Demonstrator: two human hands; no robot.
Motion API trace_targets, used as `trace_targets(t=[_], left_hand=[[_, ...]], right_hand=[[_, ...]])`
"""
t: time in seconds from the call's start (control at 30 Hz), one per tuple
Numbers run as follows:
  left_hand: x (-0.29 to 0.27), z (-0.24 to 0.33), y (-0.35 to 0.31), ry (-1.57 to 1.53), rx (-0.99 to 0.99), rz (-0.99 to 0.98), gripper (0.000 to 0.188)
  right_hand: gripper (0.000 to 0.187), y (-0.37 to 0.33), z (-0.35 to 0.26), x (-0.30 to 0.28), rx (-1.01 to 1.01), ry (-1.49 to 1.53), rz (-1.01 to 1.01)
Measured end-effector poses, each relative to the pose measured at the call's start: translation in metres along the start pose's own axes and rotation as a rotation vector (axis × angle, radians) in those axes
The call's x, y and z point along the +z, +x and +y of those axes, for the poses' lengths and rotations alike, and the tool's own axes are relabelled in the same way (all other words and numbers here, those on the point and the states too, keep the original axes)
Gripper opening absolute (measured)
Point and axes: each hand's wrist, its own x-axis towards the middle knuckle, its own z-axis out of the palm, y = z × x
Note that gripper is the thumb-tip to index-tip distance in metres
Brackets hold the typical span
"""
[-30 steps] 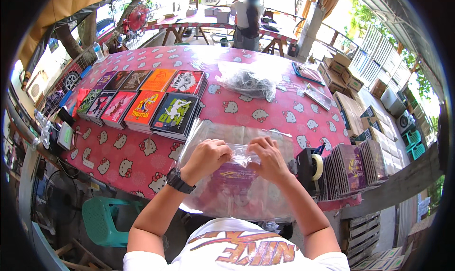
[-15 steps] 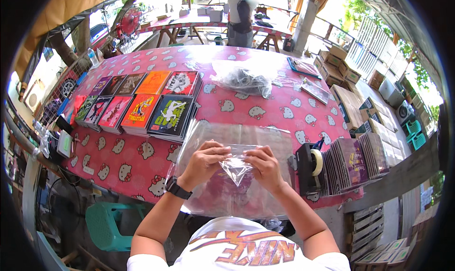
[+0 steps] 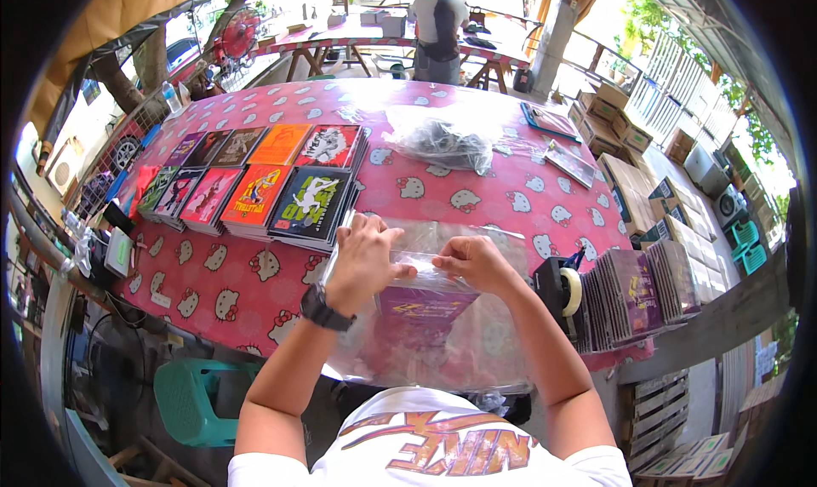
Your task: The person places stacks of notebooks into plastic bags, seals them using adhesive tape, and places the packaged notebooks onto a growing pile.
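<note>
A purple notebook (image 3: 425,306) lies upside down to me at the table's near edge, in clear plastic film (image 3: 430,281) folded over its far end. My left hand (image 3: 364,261) bears on the left part of this fold. Its thumb stretches along the film, the index finger is bent above it, and the other fingertips are hidden. My right hand (image 3: 478,264) pinches the film's right part between thumb and curled fingers. Under the package spreads a larger transparent sheet (image 3: 485,342). Right of my right hand stands a black tape dispenser (image 3: 555,287) with a pale roll.
Stacked notebooks (image 3: 311,202) with colourful covers stand at the left. A row of purple notebooks (image 3: 625,291) lines the right edge. A crumpled plastic bag (image 3: 447,146) lies farther back on the pink tablecloth (image 3: 225,270). A person (image 3: 438,31) stands at another table.
The pointed film flap between my hands has been folded down, and the purple cover shows more. My left hand has turned and spread over the fold. The person at the back has turned.
</note>
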Motion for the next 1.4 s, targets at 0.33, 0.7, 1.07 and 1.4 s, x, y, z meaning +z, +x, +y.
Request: trace_targets(t=[0.33,0.7,1.07,1.4], left_hand=[[0.028,-0.040,0.009,-0.758,-0.280,-0.327,0.028],[0.036,0.052,-0.031,0.066,0.194,0.076,0.064],[0.043,0.052,-0.038,0.140,0.140,-0.117,0.083],[0.008,-0.051,-0.015,-1.384,-0.347,-0.292,0.074]], right_hand=[[0.033,0.065,0.021,-0.007,0.277,0.356,-0.227],[0.027,0.086,0.048,0.002,0.380,0.491,-0.454],[0.053,-0.030,0.065,-0.013,-0.031,0.555,0.117],[0.046,-0.038,0.066,0.004,0.048,0.501,0.286]])
